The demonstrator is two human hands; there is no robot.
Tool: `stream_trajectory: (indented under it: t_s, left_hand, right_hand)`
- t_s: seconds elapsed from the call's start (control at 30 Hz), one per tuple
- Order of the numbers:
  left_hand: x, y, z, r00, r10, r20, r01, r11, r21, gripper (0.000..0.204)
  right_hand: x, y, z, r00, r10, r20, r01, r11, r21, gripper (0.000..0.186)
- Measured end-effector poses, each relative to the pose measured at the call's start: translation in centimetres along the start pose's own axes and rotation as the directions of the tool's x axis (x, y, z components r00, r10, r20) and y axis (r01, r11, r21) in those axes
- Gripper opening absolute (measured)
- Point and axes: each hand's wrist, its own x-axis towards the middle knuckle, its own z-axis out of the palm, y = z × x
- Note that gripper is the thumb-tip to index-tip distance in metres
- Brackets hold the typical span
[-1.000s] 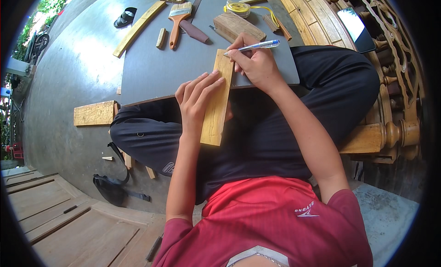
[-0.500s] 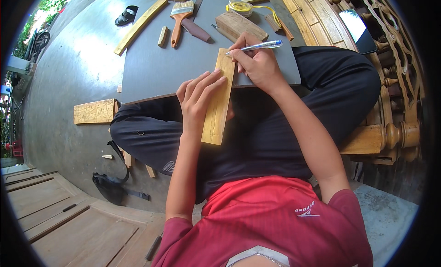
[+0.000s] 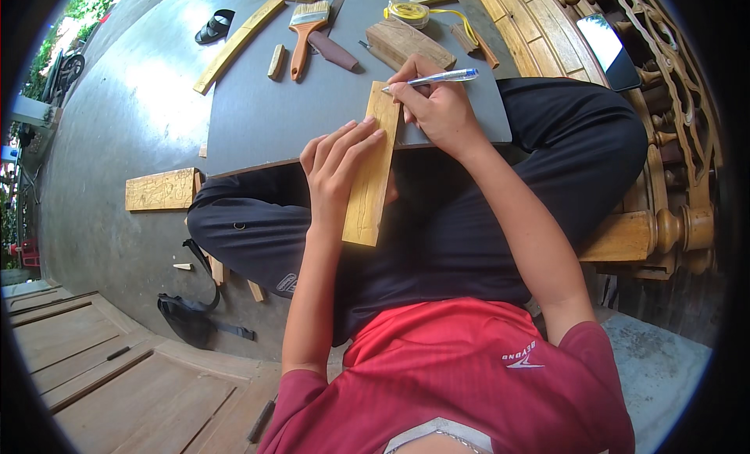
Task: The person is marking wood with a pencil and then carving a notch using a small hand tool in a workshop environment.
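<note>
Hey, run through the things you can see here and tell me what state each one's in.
Strip: marked with lines, jutting past the table's near edge
Left hand: fingers laid on the strip, thumb hidden
Right hand: closed on the pen
Pen: tilted, tip at the strip's far end
Tape measure: some tape pulled out
Brush: lying flat
Phone: face up; glare hides whether it's on

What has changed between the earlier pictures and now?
Nothing visibly, beyond a slight shift of view; nothing was grasped or released. The right hand still holds the pen at the far end of the wooden board; the left hand still lies on it.
</note>
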Motion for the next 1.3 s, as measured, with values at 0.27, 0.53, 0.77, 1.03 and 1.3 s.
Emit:
stream_trajectory:
  t_s: [0.27, 0.53, 0.77, 1.03, 1.3]
  left_hand:
    - [-0.02, -0.06, 0.01, 1.0, 0.002, 0.001, -0.002, 1.0, -0.004, 0.056]
    - [0.02, 0.01, -0.01, 1.0, 0.003, 0.003, -0.003, 1.0, -0.002, 0.055]
    - [-0.01, -0.03, 0.04, 1.0, 0.004, 0.001, -0.004, 1.0, -0.001, 0.056]
    - [0.03, 0.02, 0.04, 1.0, 0.002, -0.001, -0.002, 1.0, -0.005, 0.055]
    - [-0.03, 0.02, 0.14, 1.0, 0.006, -0.007, -0.006, 1.0, 0.014, 0.054]
  right_hand:
    - [-0.08, -0.08, -0.05, 1.0, 0.004, -0.004, -0.004, 1.0, -0.001, 0.012]
    - [-0.06, 0.02, -0.1, 1.0, 0.002, -0.006, -0.002, 1.0, -0.02, 0.012]
    - [-0.12, -0.09, -0.18, 1.0, 0.015, 0.0, -0.015, 1.0, -0.007, 0.016]
    - [-0.14, -0.03, -0.12, 1.0, -0.002, 0.0, 0.002, 1.0, -0.018, 0.012]
    - [-0.16, 0.01, -0.08, 1.0, 0.004, -0.004, -0.004, 0.999, -0.032, 0.012]
